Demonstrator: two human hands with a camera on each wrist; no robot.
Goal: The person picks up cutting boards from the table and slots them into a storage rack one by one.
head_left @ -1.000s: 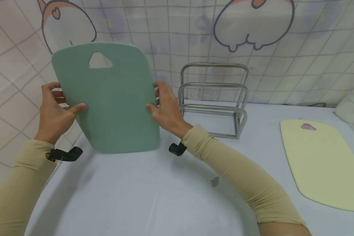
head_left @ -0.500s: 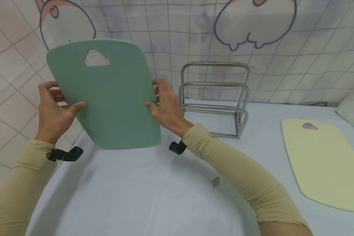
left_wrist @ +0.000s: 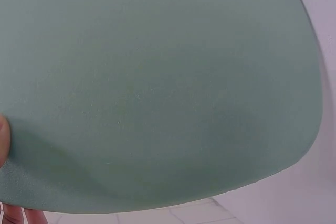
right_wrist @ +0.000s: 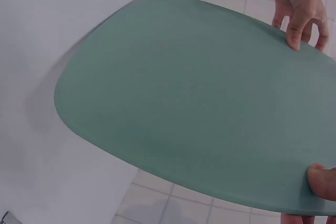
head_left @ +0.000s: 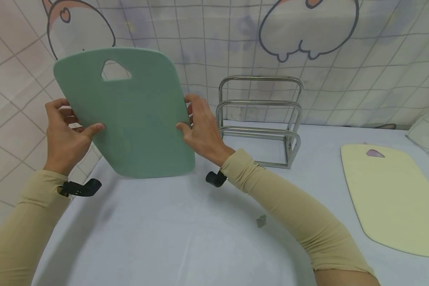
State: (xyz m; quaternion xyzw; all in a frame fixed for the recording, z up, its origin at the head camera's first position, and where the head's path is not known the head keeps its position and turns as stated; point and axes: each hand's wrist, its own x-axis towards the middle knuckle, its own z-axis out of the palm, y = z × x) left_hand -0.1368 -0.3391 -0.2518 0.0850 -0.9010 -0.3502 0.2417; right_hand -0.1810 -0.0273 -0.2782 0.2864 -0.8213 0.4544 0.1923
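Between my two hands a green cutting board is held up, its handle hole at the top. My left hand grips the board's left edge, thumb on the near face and fingers behind. On the opposite edge my right hand pinches it the same way. In the right wrist view both thumbs press on the board, which fills most of the left wrist view. A metal rack with several upright loops stands just right of my right hand. Most of the fingers behind the board are hidden.
A yellow cutting board lies flat on the right of the white table. Behind the table hangs a checked curtain with cartoon drawings. A small grey-green patch shows on the tabletop near my right forearm.
The green board has risen a little and shifted slightly left, with both hands still gripping it. The rack and the yellow board stay where they were.
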